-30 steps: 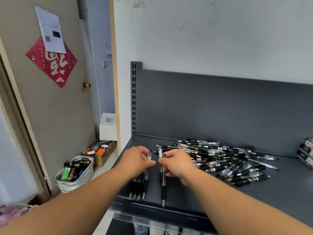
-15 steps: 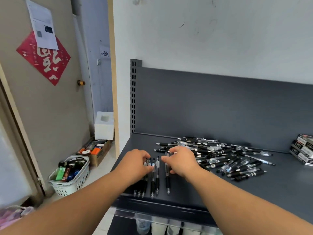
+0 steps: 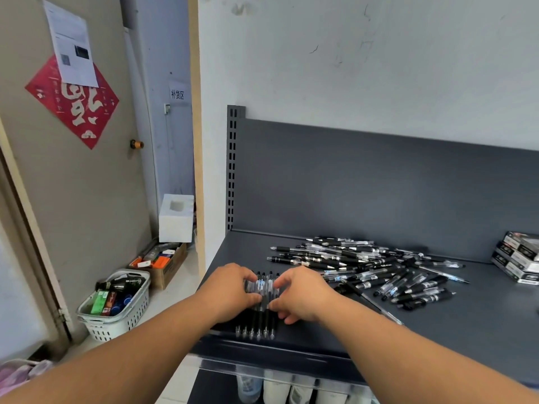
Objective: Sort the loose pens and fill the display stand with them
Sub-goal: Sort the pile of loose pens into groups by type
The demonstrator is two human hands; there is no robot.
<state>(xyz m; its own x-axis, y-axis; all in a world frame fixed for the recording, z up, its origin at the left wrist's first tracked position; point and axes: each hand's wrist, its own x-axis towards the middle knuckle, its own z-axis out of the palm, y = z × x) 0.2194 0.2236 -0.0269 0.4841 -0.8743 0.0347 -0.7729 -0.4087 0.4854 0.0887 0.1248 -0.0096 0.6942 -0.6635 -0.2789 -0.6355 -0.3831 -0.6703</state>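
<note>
A row of several black pens point(image 3: 259, 322) lies side by side near the front left of the dark grey shelf point(image 3: 455, 325), tips toward me. My left hand point(image 3: 233, 288) presses against the row from the left, fingers curled round its edge. My right hand point(image 3: 300, 294) closes on the row from the right, squeezing the pens together. A big loose pile of black and clear pens point(image 3: 376, 266) is spread over the shelf behind and right of my hands. No display stand is in sight.
Stacked pen boxes point(image 3: 517, 258) sit at the shelf's right edge. On the floor at left stand a white basket point(image 3: 116, 313), a cardboard box point(image 3: 163, 262) and a white foam block point(image 3: 176, 218). Cups point(image 3: 277, 389) show on the shelf below.
A second ago the pens lay apart between my hands. Both hands have pushed inward, and the pens now form one tight row. The view has shifted slightly downward.
</note>
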